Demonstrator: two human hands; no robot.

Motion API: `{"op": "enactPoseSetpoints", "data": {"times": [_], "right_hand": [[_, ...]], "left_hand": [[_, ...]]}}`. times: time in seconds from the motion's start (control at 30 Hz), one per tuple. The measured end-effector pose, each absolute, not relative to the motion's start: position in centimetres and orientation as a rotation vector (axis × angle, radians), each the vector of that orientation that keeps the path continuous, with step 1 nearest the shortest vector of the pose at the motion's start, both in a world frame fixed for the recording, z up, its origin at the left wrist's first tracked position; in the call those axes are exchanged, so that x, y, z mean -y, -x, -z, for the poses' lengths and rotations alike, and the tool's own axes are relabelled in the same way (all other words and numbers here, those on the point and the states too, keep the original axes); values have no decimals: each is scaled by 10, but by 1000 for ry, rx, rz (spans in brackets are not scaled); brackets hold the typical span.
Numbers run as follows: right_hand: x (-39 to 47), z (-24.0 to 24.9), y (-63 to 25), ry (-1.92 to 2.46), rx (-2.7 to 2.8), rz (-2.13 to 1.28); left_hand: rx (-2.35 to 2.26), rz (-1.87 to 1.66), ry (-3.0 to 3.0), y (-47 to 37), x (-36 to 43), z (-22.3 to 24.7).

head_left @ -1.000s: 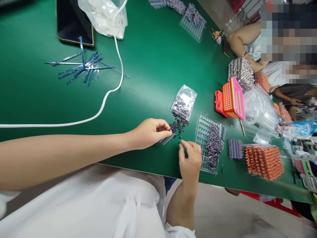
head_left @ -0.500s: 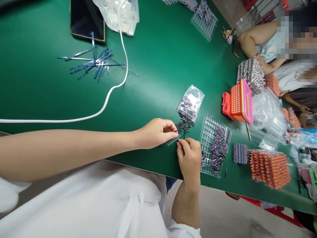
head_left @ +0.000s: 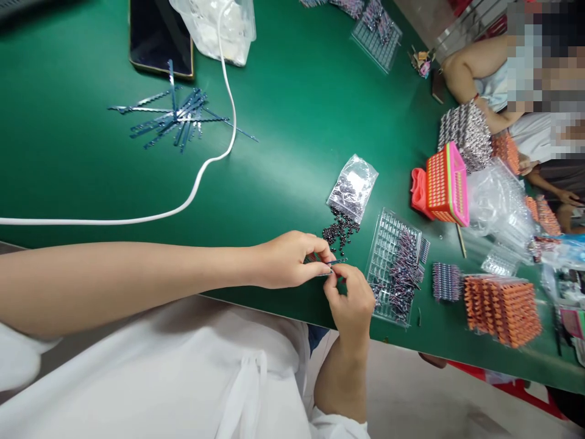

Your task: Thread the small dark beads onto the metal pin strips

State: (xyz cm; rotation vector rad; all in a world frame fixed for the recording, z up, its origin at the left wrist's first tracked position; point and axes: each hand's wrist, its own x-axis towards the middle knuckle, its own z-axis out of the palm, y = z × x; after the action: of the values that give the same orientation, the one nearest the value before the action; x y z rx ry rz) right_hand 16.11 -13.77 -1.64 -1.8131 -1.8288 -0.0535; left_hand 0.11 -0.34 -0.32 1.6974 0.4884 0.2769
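Note:
My left hand (head_left: 299,260) is closed in a pinch on a thin dark-blue strip (head_left: 339,261), which sticks out past the fingertips to the right. My right hand (head_left: 351,297) meets it from the lower right, thumb and forefinger pressed together at the left fingertips; whatever lies between them is too small to make out. Just beyond the fingers, small dark beads (head_left: 339,231) spill from a clear plastic bag (head_left: 354,186). To the right of my right hand lies a clear compartment tray (head_left: 381,256) heaped with thin dark and purplish pieces (head_left: 404,268).
Blue twisted strips (head_left: 183,116) are piled at the upper left, near a phone (head_left: 159,36) and a white cable (head_left: 201,174). Rightward stand an orange-pink basket (head_left: 445,186), orange stacks (head_left: 503,311) and a purplish bundle (head_left: 446,281). A co-worker (head_left: 478,73) sits across the table.
My left hand has shifted slightly down and right, away from the beads. The blue strip now projects past its fingertips. My right fingers have come against the left fingertips.

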Motion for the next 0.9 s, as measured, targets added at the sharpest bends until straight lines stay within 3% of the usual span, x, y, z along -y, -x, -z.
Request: {"op": "enactPoseSetpoints", "data": {"times": [0.4, 0.9], "right_hand": [[144, 25, -146, 1800, 1381, 115], [145, 29, -138, 1747, 1135, 195]], "left_hand": [[-181, -615, -1814, 1, 17, 5], [-213, -467, -1501, 2, 15, -3]]}}
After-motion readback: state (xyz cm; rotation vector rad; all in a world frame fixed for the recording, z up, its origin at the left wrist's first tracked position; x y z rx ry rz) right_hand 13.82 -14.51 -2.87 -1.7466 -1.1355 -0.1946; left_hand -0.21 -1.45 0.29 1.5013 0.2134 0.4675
